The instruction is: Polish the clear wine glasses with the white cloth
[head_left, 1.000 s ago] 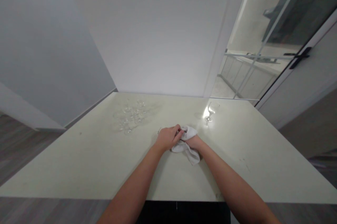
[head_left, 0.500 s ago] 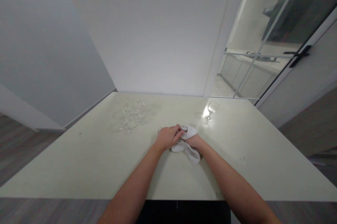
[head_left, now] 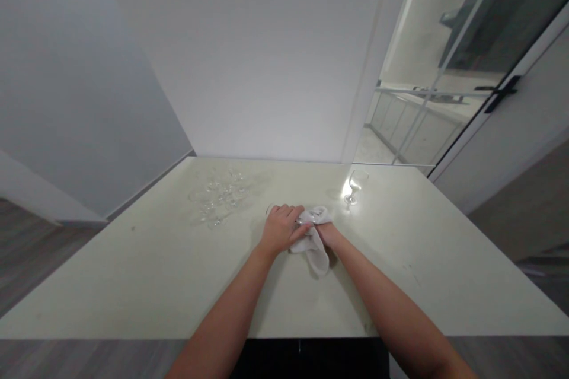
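My left hand (head_left: 280,229) is wrapped around a clear wine glass (head_left: 268,209) lying sideways above the table; only a bit of its rim and stem shows past the fingers. Close beside it, my right hand (head_left: 328,235) grips a white cloth (head_left: 317,253) bunched around the other end of the glass. Folds of cloth hide most of the right fingers, and one end hangs down toward the tabletop. A single stemmed glass (head_left: 351,198) stands upright beyond my right hand. Farther left is a cluster of several clear glasses (head_left: 224,194).
A pale, glossy table (head_left: 146,284) spans the view, its far edge against a white wall (head_left: 267,70). At the right back is a glazed door with a black handle (head_left: 502,94). Grey wood flooring lies beyond the table's sides.
The left fingers have spread farther over the glass, and the right hand has turned with the cloth. The hanging end of the cloth has shifted slightly left. The standing glasses stay put.
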Tool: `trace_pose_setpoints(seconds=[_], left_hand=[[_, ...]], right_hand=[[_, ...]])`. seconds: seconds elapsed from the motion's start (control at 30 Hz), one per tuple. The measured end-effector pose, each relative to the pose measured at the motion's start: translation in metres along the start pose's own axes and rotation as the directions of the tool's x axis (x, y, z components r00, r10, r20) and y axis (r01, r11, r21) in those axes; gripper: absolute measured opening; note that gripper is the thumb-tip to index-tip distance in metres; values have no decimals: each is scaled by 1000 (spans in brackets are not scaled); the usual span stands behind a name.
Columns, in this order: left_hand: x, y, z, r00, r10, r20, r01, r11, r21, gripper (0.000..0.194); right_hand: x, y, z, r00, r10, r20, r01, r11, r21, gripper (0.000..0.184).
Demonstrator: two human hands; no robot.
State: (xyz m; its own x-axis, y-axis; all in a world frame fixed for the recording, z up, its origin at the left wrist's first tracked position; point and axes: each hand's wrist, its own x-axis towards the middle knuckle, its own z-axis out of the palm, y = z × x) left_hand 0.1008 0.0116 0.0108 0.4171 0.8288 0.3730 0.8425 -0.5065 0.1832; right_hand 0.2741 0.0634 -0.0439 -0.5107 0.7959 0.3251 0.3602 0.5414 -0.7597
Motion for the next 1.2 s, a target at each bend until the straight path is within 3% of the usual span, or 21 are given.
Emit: trace_pose_setpoints(seconds=[0.2, 0.47, 0.6, 0.83, 0.93, 1.0, 1.07, 1.13, 1.2], left_hand=[[2, 2, 3, 989, -120, 81, 121, 993, -13, 50], [2, 7, 2, 969, -186, 162, 174, 981, 85, 59], [3, 9, -1, 964, -188, 189, 168, 979, 113, 61], [2, 6, 0, 969, -223, 104, 213, 972, 99, 55], [2, 5, 1, 967, -255, 8, 255, 966, 35, 50], [1, 5, 3, 972, -231, -44, 232, 973, 4, 47], [1, 6, 4, 981, -180, -75, 181, 984, -5, 45], [1, 6, 5, 987, -138, -84, 138, 990, 3, 44], [1, 6, 6, 990, -116, -78, 117, 993, 14, 44]], right_hand=[[-2, -4, 1, 984, 27, -173, -48, 992, -117, 22], [-5, -17, 0, 999, -36, -5, 31, 910, -413, 24], [-8, -19, -1, 999, -11, 42, 28, 895, -446, 25], [-7, -10, -1, 999, -50, -8, 48, 982, -185, 18], [-5, -7, 0, 998, 50, -47, -49, 999, 21, 16], [-6, -10, 1, 989, 147, -26, -136, 960, 246, 20], [-7, -16, 1, 985, 170, 36, -170, 898, 406, 25], [-7, -23, -1, 991, 114, 70, -133, 894, 429, 23], [-5, -26, -3, 998, 28, 62, -47, 939, 340, 19]])
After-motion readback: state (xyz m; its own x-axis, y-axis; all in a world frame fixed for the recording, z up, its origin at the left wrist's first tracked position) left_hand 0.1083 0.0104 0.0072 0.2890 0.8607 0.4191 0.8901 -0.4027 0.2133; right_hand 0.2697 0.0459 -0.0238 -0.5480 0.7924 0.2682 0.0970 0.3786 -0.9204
